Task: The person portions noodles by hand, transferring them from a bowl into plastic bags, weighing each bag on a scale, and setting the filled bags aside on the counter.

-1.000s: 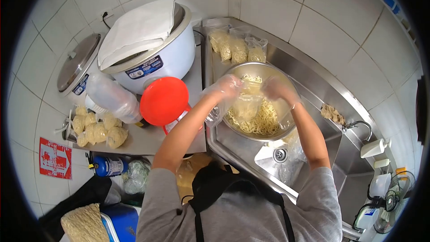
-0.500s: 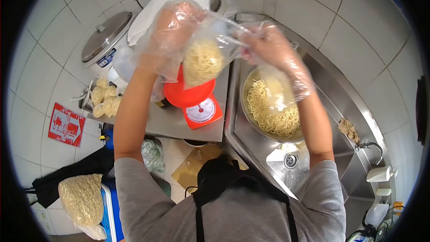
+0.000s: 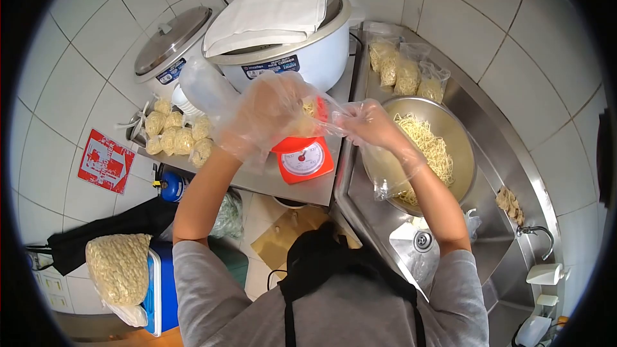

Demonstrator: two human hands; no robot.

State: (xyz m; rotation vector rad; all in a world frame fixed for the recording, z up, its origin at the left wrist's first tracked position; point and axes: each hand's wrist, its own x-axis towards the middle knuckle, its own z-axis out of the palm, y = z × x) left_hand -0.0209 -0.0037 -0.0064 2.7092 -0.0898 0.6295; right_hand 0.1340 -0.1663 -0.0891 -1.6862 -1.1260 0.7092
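Observation:
My left hand (image 3: 270,109), in a loose clear plastic glove, is closed around the neck of a clear plastic bag of noodles (image 3: 310,110). To its right, my gloved right hand (image 3: 373,123) pinches the stretched end of the same bag. The bag hangs over the red pan (image 3: 297,146) of a kitchen scale (image 3: 304,162), partly hidden by my left hand and the plastic. Below my right forearm, a large metal bowl (image 3: 464,154) holds loose yellow noodles (image 3: 432,148).
Tied noodle bags (image 3: 177,136) cluster on the counter's left; open noodle bags (image 3: 407,75) stand behind the bowl. Rice cookers (image 3: 283,72) line the back, one topped by a folded white cloth (image 3: 273,13). The steel sink (image 3: 379,202) with its tap (image 3: 540,234) lies right.
Both hands have come down and nearer with the noodle bag, which was held higher and hung in fuller view. The camera view has shifted, uncovering the rice cooker and the bags behind the bowl.

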